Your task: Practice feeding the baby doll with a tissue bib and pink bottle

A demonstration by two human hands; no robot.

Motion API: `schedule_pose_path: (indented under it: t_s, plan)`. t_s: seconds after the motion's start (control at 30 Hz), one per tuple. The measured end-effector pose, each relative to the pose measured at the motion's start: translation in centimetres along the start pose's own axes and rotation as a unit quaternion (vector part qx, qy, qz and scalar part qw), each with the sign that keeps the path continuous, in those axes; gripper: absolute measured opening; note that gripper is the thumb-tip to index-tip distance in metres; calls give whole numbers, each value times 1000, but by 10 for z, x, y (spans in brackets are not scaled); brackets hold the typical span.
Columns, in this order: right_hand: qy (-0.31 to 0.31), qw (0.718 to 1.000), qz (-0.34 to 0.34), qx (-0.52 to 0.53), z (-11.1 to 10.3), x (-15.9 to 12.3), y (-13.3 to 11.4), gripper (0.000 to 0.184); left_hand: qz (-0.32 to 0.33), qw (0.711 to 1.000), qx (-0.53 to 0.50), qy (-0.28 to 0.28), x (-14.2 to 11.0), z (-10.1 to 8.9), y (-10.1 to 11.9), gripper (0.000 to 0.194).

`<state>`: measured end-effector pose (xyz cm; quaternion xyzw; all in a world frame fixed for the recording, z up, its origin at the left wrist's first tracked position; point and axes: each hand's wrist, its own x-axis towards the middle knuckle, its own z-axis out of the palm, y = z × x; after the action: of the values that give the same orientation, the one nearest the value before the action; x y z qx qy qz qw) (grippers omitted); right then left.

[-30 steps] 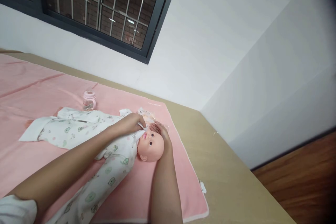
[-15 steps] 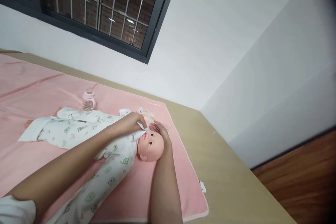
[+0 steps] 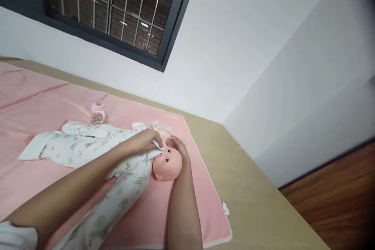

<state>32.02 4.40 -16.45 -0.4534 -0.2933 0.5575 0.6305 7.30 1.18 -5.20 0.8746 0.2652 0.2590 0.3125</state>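
A baby doll (image 3: 167, 165) in a white printed sleepsuit (image 3: 117, 164) lies on a pink towel (image 3: 190, 203), head toward the right. My left hand (image 3: 146, 141) pinches a small white cloth (image 3: 156, 151) against the doll's mouth and chin, fingers closed on it. My right hand (image 3: 178, 148) rests on the far side of the doll's head, fingers laid flat along it and holding it steady.
A small pink baby bottle (image 3: 97, 112) stands on the towel behind the doll. A wipes packet (image 3: 162, 127) lies just beyond the head. The tan bed surface (image 3: 249, 203) ends at the right above a wooden floor (image 3: 336, 203). A barred window (image 3: 111, 8) is behind.
The cloth in my left hand has shifted slightly along the doll's mouth. The view has drifted a little; both hands stay at the doll's face.
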Motion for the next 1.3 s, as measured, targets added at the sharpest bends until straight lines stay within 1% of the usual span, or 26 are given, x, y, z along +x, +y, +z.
schedule_pose_path:
  t_s: [0.17,0.27,0.47,0.57,0.73,0.83,0.9,0.97,1.03,1.13,1.23,1.3]
  plan:
    - [0,1000,-1,-2,1,-1,-1,17,-10,1000,-8,22,3,4,-5,20]
    - [0,1000,-2,-4,1,0,0,19,-22,1000,-6,20,2,5,-5,19]
    - [-5,1000,-4,-8,-1,2,1,24,-12,999,22,45,4,8,-14,22]
    - [-5,1000,-2,-7,-2,2,1,24,-21,998,40,42,6,6,-14,21]
    - [-9,1000,-3,-8,-2,1,1,24,-36,999,35,10,1,-11,1,19]
    - [-14,1000,-8,-15,-4,3,3,24,-31,999,20,-31,-6,-22,11,21]
    - [-17,1000,-7,-17,-5,4,5,24,-21,997,22,-64,-10,-26,15,22]
    - [-15,1000,-6,-16,-6,4,6,25,-13,995,38,-91,-13,-26,18,21]
    - [-9,1000,-5,-14,-5,2,5,27,-21,992,64,-103,-14,-24,20,20]
    - [-6,1000,-4,-8,-2,-2,2,29,-47,988,98,-107,-14,-21,22,18]
    - [-5,1000,-2,-6,2,-6,-1,29,-52,987,110,-104,-14,-18,24,8]
    - [-3,1000,-3,-6,4,-8,-3,30,-46,988,112,-92,-14,-17,24,13]
